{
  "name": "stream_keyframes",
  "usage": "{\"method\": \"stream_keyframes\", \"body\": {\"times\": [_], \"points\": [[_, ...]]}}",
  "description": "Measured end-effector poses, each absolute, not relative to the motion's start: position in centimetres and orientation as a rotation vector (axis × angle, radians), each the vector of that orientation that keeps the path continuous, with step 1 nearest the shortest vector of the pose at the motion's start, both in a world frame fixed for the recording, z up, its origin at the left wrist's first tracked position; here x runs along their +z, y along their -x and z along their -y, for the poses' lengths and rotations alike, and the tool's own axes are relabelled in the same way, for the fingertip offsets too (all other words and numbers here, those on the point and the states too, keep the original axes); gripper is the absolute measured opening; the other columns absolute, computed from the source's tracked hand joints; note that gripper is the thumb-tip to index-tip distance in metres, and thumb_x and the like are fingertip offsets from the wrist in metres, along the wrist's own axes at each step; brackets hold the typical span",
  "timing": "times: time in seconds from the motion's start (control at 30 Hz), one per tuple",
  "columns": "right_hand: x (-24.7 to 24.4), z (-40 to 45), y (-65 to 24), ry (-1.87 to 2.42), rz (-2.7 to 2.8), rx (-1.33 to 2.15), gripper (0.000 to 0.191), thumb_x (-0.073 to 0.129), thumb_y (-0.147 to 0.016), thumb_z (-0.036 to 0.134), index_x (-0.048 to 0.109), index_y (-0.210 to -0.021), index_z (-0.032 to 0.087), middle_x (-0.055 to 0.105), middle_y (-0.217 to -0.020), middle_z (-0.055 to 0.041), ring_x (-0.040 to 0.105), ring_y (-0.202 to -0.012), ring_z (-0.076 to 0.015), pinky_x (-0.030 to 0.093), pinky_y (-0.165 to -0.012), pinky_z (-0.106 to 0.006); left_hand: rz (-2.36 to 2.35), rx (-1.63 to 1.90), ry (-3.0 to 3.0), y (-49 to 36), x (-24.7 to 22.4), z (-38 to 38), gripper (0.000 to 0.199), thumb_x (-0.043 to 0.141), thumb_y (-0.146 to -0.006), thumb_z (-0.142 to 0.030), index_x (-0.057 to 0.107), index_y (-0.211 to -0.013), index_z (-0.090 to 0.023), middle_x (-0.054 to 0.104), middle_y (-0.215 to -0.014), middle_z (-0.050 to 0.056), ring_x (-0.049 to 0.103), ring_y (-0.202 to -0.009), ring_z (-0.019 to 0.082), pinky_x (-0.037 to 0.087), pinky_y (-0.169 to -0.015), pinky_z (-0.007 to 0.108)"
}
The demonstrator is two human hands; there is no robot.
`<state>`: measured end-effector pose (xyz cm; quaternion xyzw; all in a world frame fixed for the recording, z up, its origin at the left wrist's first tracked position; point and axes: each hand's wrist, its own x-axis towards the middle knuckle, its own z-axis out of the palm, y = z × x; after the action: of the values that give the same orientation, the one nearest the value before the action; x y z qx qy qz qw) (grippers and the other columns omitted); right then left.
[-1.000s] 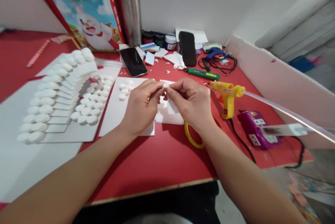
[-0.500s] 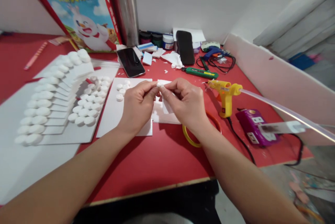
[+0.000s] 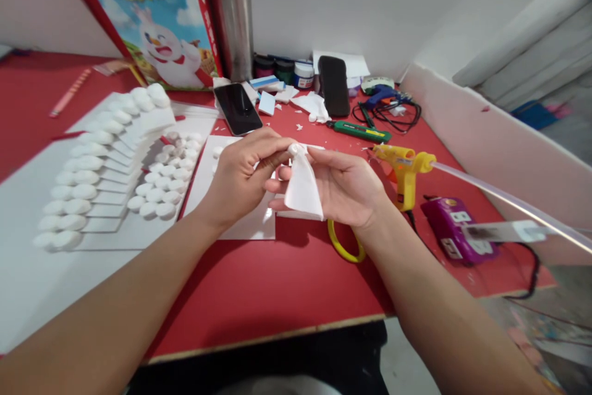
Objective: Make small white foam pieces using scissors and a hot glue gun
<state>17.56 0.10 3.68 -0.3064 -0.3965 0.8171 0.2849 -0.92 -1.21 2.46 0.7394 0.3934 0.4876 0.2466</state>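
Note:
My left hand (image 3: 247, 176) is closed, its thumb and fingertips pinching the rolled top of a thin white strip (image 3: 303, 188). The strip looks like soft paper or cloth, and its loose end fans out downward. Behind it lies my right hand (image 3: 349, 188), palm up with fingers stretched out under the strip and the thumb near the rolled top. Below the hands is a white board (image 3: 247, 232), partly covered by my left hand. To the left, small white rounds (image 3: 155, 195) sit in rows beside stepped white cards topped with larger white ovals (image 3: 76, 207).
A yellow glue gun (image 3: 404, 170) with a long clear stick stands right of my hands, near a purple box (image 3: 457, 232). A yellow tape ring (image 3: 345, 247) lies by my right wrist. Behind are a green cutter (image 3: 361, 131), phones (image 3: 238, 109), and a steel bottle (image 3: 231, 19).
My right hand has turned palm up and its fingers have opened out under the strip. The strip's loose end now shows spread out. My left hand keeps its pinch at the top.

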Motion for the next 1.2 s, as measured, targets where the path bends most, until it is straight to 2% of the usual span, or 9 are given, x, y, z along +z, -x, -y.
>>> {"method": "stream_keyframes", "body": {"times": [0.07,0.13,0.27,0.53,0.63,0.73,1.0,1.07,1.2], "points": [[3.8,-0.1,-17.5,0.748,0.951,2.256,0.028,0.048,-0.099,0.043,0.064,-0.095,0.021,0.065,-0.081,-0.0046,0.069,-0.081,-0.0229,0.059,-0.077,-0.044,-1.073,1.351,-2.034,0.9,2.4,1.2,0.022,0.059,-0.099,-0.021,0.081,-0.1,-0.022,0.071,-0.093,0.006,0.064,-0.087,0.019,0.051,-0.081,0.03],[4.0,-0.3,-17.5,0.701,0.818,2.349,0.029,0.045,-0.103,0.041,0.062,-0.091,0.02,0.056,-0.075,-0.0011,0.06,-0.068,-0.0156,0.057,-0.068,-0.034,-1.06,1.383,-2.051,0.8,2.1,1.1,0.021,0.06,-0.099,-0.02,0.081,-0.101,-0.022,0.071,-0.093,0.005,0.064,-0.087,0.018,0.051,-0.081,0.029],[4.2,-0.6,-17.5,0.673,0.671,2.452,0.04,0.028,-0.11,0.033,0.057,-0.088,0.016,0.045,-0.073,0.0016,0.038,-0.052,-0.0067,0.039,-0.049,-0.017,-1.035,1.445,-2.04,0.5,1.6,0.9,0.018,0.062,-0.099,-0.022,0.08,-0.099,-0.02,0.07,-0.088,0.004,0.063,-0.083,0.017,0.051,-0.078,0.028],[4.5,-0.6,-17.5,0.782,0.731,2.324,0.04,0.035,-0.11,0.034,0.057,-0.082,0.015,0.04,-0.067,0.0033,0.026,-0.05,-0.0062,0.029,-0.044,-0.016,-1.097,1.477,-1.967,0.3,1.5,1.1,0.018,0.063,-0.098,-0.016,0.08,-0.094,-0.02,0.067,-0.083,0.002,0.061,-0.077,0.014,0.049,-0.074,0.027],[4.0,-0.5,-17.3,0.839,0.888,2.133,0.024,0.061,-0.1,0.032,0.058,-0.082,0.016,0.046,-0.068,0.0036,0.028,-0.051,-0.0051,0.027,-0.046,-0.017,-1.16,1.469,-1.914,0.1,1.4,1.2,0.018,0.063,-0.097,-0.016,0.08,-0.093,-0.02,0.068,-0.083,0.002,0.06,-0.073,0.014,0.049,-0.071,0.027],[3.1,-0.3,-17.0,0.921,1.116,1.798,0.026,0.077,-0.087,0.031,0.056,-0.083,0.018,0.051,-0.068,0.0044,0.033,-0.052,-0.0052,0.025,-0.048,-0.02,-1.219,1.459,-1.795,-0.3,1.2,1.3,0.015,0.065,-0.094,-0.016,0.079,-0.09,-0.019,0.07,-0.081,0.001,0.058,-0.069,0.012,0.048,-0.068,0.026],[1.7,0.5,-17.1,1.082,1.965,0.443,0.011,0.062,-0.09,0.019,0.056,-0.082,0.022,0.059,-0.072,0.0011,0.053,-0.065,-0.0135,0.037,-0.063,-0.029,-1.22,1.36,-1.311,-1.4,0.7,1.6,0.017,0.072,-0.089,-0.024,0.076,-0.074,-0.017,0.061,-0.062,-0.001,0.051,-0.058,0.012,0.042,-0.057,0.026],[1.7,0.6,-17.0,1.091,1.941,0.495,0.01,0.063,-0.092,0.022,0.056,-0.084,0.022,0.061,-0.074,0.0004,0.056,-0.064,-0.0141,0.04,-0.064,-0.029,-1.225,1.367,-1.34,-1.3,0.7,1.4,0.016,0.073,-0.088,-0.024,0.077,-0.074,-0.018,0.062,-0.063,-0.001,0.05,-0.058,0.012,0.042,-0.057,0.026],[2.4,0.2,-16.7,1.07,1.471,1.241,0.023,0.067,-0.094,0.043,0.055,-0.092,0.023,0.069,-0.077,-0.0009,0.065,-0.061,-0.016,0.051,-0.062,-0.03,-1.227,1.421,-1.661,-0.3,1.0,1.0,0.013,0.068,-0.092,-0.021,0.08,-0.086,-0.02,0.068,-0.074,0.0,0.055,-0.064,0.013,0.047,-0.066,0.027]]}}
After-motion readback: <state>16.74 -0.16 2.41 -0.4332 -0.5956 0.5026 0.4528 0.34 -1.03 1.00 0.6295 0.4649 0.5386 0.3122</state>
